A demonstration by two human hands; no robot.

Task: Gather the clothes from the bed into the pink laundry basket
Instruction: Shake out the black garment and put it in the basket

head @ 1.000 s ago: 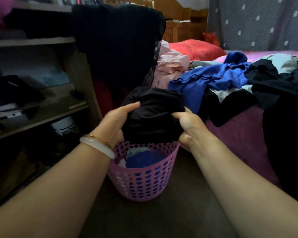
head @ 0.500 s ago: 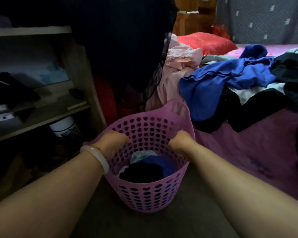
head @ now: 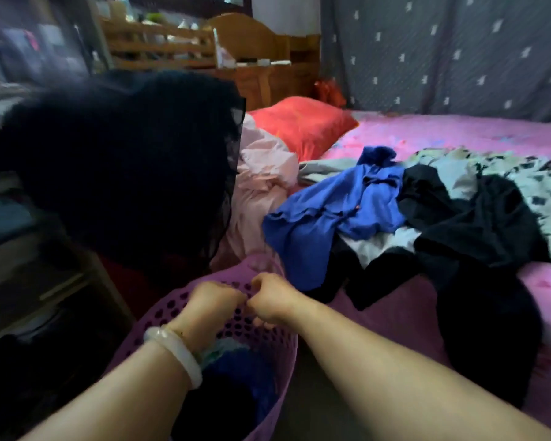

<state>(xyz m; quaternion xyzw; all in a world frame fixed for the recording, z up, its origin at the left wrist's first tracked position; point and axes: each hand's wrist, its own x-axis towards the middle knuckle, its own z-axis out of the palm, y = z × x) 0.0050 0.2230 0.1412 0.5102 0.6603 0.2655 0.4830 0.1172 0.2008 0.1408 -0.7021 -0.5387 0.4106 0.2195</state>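
Both hands, left hand (head: 215, 300) and right hand (head: 269, 302), fingers curled empty above pink laundry basket (head: 277, 354); blue garment (head: 328, 214) beyond, nearer right.

We count one perforated pink plastic laundry basket (head: 268, 342), one red pillow (head: 303, 125), one crumpled blue garment (head: 334, 214), one pale pink garment (head: 261, 189), two bare hands and one pale bangle (head: 175, 351).
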